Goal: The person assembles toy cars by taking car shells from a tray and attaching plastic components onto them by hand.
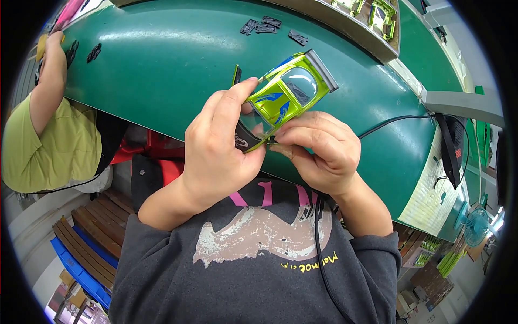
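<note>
Here, we hold the green toy car body (275, 102) over the worktop (172, 81), its long axis slanting up rightward. Our left hand (216, 141) clasps its lower-left end; our right hand (326, 150) bunches its fingers at the near side, pinching what, we cannot tell.

Item quantities:
- Toy car body (278, 100), handheld: one.
- Surface (172, 65): one.
- Loose black parts (298, 37): four at far centre; at left, one stands apart, with those beside the co-worker (51, 143) not clearly countable.
- Box (356, 39): one, containing at least two green car bodies (382, 21).
- Fan (477, 223): one.
- Co-worker: one.
</note>
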A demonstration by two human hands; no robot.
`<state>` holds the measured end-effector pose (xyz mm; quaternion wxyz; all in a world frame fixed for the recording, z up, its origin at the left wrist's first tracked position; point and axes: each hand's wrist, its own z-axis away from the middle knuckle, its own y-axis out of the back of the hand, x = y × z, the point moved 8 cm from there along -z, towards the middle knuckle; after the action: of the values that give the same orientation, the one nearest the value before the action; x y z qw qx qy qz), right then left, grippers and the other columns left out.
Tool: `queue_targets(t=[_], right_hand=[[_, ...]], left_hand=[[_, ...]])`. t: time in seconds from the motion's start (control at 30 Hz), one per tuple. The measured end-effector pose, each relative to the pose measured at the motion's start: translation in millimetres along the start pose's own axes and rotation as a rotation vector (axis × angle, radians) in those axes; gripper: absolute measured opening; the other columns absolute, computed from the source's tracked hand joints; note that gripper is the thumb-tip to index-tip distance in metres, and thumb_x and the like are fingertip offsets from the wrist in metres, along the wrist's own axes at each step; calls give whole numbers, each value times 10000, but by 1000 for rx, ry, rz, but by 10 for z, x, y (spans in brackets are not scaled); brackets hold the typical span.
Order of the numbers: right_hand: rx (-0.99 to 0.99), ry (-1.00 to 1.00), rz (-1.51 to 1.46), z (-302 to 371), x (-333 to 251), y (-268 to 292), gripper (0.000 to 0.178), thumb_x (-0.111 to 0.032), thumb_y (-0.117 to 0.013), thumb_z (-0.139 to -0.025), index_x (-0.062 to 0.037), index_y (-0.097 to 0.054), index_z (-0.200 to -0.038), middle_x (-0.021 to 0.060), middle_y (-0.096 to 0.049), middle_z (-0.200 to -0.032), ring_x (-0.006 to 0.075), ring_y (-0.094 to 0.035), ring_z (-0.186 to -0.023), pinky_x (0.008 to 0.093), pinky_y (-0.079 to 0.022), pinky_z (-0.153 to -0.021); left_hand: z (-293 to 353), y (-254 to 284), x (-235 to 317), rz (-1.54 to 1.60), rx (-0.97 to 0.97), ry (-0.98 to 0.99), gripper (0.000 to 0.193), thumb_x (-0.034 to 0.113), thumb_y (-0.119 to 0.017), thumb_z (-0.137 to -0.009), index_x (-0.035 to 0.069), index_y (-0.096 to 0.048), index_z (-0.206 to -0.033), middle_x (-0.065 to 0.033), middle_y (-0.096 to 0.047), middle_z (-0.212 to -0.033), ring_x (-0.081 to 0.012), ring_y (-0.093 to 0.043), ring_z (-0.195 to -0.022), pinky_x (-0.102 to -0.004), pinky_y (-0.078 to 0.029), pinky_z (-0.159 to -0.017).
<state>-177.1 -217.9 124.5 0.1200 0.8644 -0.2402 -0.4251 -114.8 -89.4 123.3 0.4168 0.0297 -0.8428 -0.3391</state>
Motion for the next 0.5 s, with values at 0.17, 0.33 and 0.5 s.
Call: queue_targets(t=[0.17, 0.33, 0.5], right_hand=[[-74, -43, 26, 6, 3, -21, 293, 10, -833, -613, -34, -669, -852, 100, -697, -881, 263, -683, -820, 340, -538, -709], [-132, -51, 477, -144, -144, 110, 797, -200, -855, -539, -80, -573, -1274, 104, -515, -1388, 329, -440, -1335, 527, -361, -1062], [-499, -107, 497, -16, 9, -182, 731, -223, -822, -625, -67, -562, -1290, 76, -567, -1299, 256, -418, -1367, 652, -238, -1106]], left_hand=[[-34, 4, -49, 25, 3, -2, 830, -70, -715, -616, 14, -429, -1391, -159, -625, -954, -318, -648, -783, -387, -530, -672], [-8, -46, -170, -83, -139, 29, 1042, -36, -719, -635, -10, -174, -1522, -191, -644, -908, -377, -663, -813, -418, -529, -706], [95, -188, 62, -105, -289, -157, 1041, -29, -702, -601, -51, -195, -1510, -190, -638, -961, -345, -643, -824, -405, -529, -716]])
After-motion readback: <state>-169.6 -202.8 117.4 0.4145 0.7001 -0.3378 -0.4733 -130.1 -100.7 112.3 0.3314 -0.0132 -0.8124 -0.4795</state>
